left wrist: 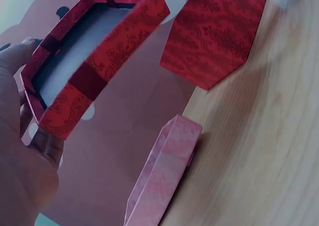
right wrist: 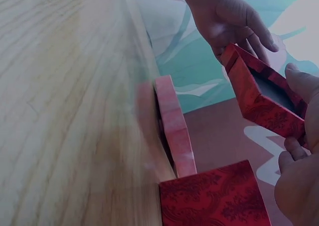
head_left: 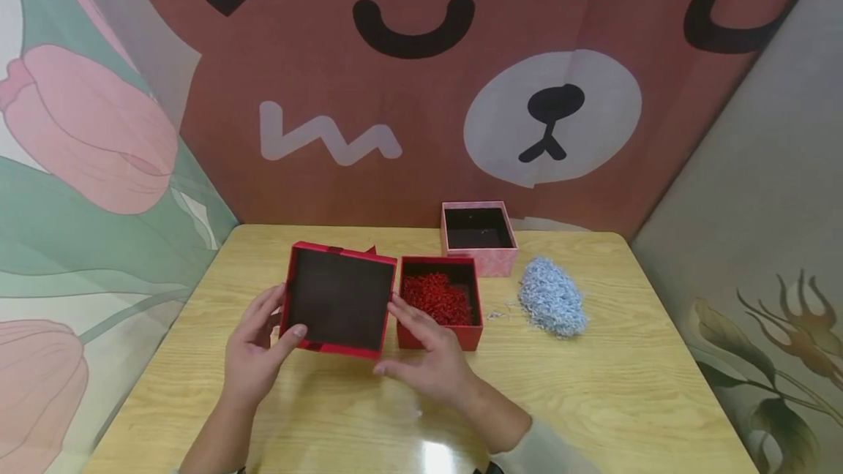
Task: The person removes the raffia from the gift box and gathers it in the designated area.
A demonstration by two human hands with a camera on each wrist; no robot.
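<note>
Both hands hold up a red box lid (head_left: 339, 302), its dark inside facing the head camera. At its left edge my left hand (head_left: 253, 350) grips it, thumb over the near rim and fingers behind. My right hand (head_left: 431, 357) holds the opposite edge, with fingers along the side and thumb near the lower corner. Dark bands cross the lid's red patterned rim in the left wrist view. Just right of the lid stands the open red box (head_left: 437, 339), partly filled with red shredded paper (head_left: 437, 298).
An open pink box (head_left: 497, 262) stands at the back of the wooden table (head_left: 593, 401). Blue shredded paper (head_left: 552, 297) lies in a heap at its right, with loose strands nearby. A pink lid (left wrist: 164, 166) lies on the table, hidden behind the red lid in the head view.
</note>
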